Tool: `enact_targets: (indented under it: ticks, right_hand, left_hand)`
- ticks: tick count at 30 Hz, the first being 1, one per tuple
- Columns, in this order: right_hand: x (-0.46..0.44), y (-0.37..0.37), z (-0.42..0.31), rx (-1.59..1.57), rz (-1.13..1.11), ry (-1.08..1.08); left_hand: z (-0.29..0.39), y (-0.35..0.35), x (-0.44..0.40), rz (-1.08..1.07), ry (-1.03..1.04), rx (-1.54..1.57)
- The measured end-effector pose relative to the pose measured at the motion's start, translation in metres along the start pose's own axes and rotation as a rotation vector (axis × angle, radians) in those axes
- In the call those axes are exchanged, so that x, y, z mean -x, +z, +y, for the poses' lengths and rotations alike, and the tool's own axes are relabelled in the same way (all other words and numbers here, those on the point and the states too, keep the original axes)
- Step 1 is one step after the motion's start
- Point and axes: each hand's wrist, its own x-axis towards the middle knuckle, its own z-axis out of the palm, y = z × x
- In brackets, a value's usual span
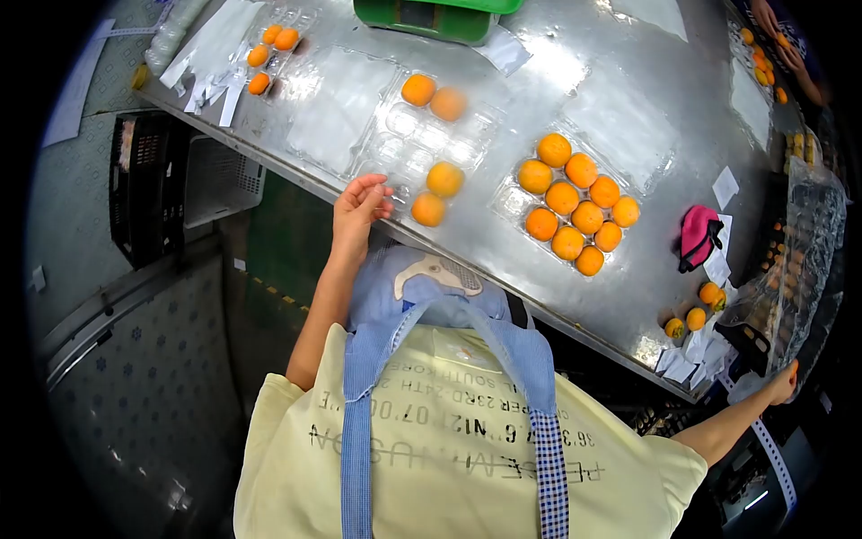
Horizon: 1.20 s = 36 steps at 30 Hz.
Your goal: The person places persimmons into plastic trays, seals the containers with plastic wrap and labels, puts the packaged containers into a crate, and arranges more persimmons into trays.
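Observation:
My left hand (364, 198) is at the table's front edge, fingers loosely curled and apart, holding nothing visible. Beside it lies a clear plastic tray (409, 144) with orange fruits, two at its back (417, 90) and two nearer the front (444, 179). To the right, another clear tray (514, 202) holds several orange fruits (562, 198) in rows. Far right, my right hand (786, 382) is closed at the lower end of a stack of clear plastic (808, 242).
Several fruits sit in a clear tray (285, 56) at the back left. A green scale (440, 20) stands at the back. A pink pouch (697, 237), loose fruits (696, 318) and paper scraps (682, 364) lie right. Another person's hands (790, 56) show upper right. Crates (224, 180) stand left.

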Motion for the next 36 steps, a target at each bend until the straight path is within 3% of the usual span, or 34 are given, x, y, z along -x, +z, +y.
enact_targets:
  ticks: [6,10,11,13,16,17,19,22,25,28,31,36]
  right_hand:
    - [-0.001,-0.017,-0.017,0.184,-0.278,-0.131]
    - [0.028,-0.024,-0.044,0.256,-0.149,-0.120]
    - [0.024,-0.019,-0.037,0.124,-0.061,-0.164]
    - [0.027,-0.015,-0.025,-0.133,0.118,-0.244]
    - [0.067,-0.033,-0.033,-0.324,0.291,-0.535]
    - [0.099,-0.046,-0.049,-0.406,0.226,-0.551]
    - [0.166,-0.062,-0.077,-0.575,0.119,-0.664]
    - [0.239,-0.057,-0.085,-0.699,-0.195,-0.678]
    - [0.320,-0.062,-0.097,-0.719,-0.364,-0.676]
    - [0.387,-0.068,-0.099,-0.694,-0.506,-0.640]
    - [0.434,-0.076,-0.102,-0.692,-0.610,-0.623]
    - [0.498,-0.102,-0.137,-0.855,-0.741,-0.547]
  left_hand:
    - [-0.011,0.003,0.009,0.036,-0.031,-0.020]
    - [-0.012,0.014,0.006,-0.002,-0.019,-0.040]
    - [-0.013,0.016,0.004,-0.019,-0.004,-0.047]
    - [-0.012,0.018,-0.007,0.003,0.171,-0.186]
    - [0.008,0.021,-0.038,0.041,0.483,-0.488]
    - [0.021,0.024,-0.051,0.061,0.599,-0.601]
    - [0.046,0.032,-0.076,-0.012,0.626,-0.727]
    - [0.064,0.036,-0.123,-0.109,1.014,-1.213]
    - [0.071,0.037,-0.157,-0.392,0.826,-1.471]
    - [0.082,0.033,-0.176,-0.501,0.905,-1.472]
    - [0.082,0.025,-0.186,-0.539,0.822,-1.203]
    - [0.084,0.017,-0.155,-0.525,0.453,-0.231]
